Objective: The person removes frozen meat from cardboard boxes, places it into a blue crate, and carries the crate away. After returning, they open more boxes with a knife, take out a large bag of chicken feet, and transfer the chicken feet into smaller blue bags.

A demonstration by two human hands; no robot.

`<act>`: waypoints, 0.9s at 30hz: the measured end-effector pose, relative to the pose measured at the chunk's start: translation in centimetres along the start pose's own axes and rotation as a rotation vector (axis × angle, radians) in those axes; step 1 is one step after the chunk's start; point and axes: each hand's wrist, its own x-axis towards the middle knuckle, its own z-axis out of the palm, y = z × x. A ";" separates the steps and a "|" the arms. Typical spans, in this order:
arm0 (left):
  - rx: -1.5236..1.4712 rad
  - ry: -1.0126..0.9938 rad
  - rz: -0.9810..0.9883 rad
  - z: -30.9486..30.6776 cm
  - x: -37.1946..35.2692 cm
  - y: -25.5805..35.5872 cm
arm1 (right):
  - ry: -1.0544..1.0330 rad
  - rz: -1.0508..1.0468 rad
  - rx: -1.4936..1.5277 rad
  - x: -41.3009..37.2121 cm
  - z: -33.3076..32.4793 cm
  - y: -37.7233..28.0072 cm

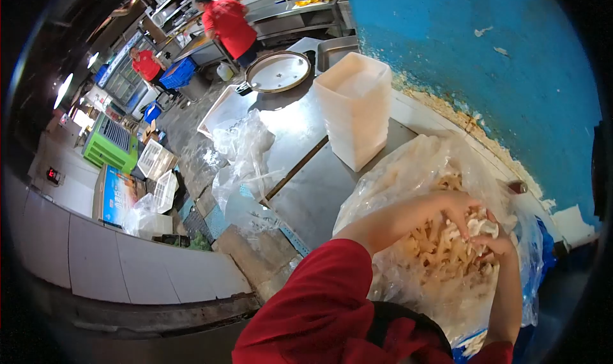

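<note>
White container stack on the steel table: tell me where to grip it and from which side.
Grip the white container stack with a palm on each of two opposite side walls, just under the rim. Coming from the open stretch of steel table looks best: the blue wall rises beyond it, and the walls narrow downward, so a high hold should slip less.

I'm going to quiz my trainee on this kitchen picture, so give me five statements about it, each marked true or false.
1. The left hand and right hand are both at the pale pieces in the plastic bag. True.
2. The painted wall is yellow. False: it is blue.
3. The tall pale tub stands upright. True.
4. The wearer's sleeves are white. False: they are red.
5. Two background people wear red tops. True.
</note>
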 end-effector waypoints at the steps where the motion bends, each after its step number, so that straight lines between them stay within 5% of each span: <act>1: 0.005 -0.014 0.011 0.3 0.1 0.0 | 0.015 -0.001 0.010 -0.5 0.3 -0.5; 3: -0.059 0.111 -0.060 1.5 0.5 -0.7 | -0.014 -0.016 0.025 -1.8 1.5 -1.4; 5: -0.462 0.025 0.179 1.7 -0.3 0.1 | -0.073 -0.132 0.116 -2.1 1.6 -0.5; 6: -0.247 0.113 0.222 2.3 0.2 -1.3 | -0.098 -0.237 0.204 -1.2 1.2 1.6; 8: -0.488 0.119 0.039 2.8 -1.4 -0.2 | -0.145 0.238 0.253 -1.0 0.4 3.6; 10: -0.498 0.106 0.037 3.3 -1.9 -0.1 | -0.223 0.100 0.403 -0.4 1.1 6.4; 11: -0.592 0.074 -0.090 3.2 -2.4 2.1 | 0.021 0.069 0.429 -4.2 3.5 3.4; 15: -0.538 -0.018 -0.168 2.8 -2.1 3.6 | 0.045 -0.094 0.483 -5.3 3.3 4.7; 17: -0.343 0.054 0.054 2.4 -2.2 4.9 | 0.105 -0.217 0.479 -6.6 3.3 4.5; 19: -0.568 0.012 0.047 2.3 -2.1 6.7 | 0.143 -0.294 0.471 -9.8 3.0 3.2; 22: -0.402 -0.053 0.110 2.4 -0.4 12.9 | 0.187 -0.547 0.444 -12.4 1.4 3.6; 25: -0.489 -0.059 0.083 4.7 1.7 20.3 | 0.313 -0.599 0.423 -18.4 -1.6 3.8; 27: -0.472 -0.106 0.235 7.4 4.3 23.8 | 0.402 -0.643 0.468 -22.8 -3.8 5.0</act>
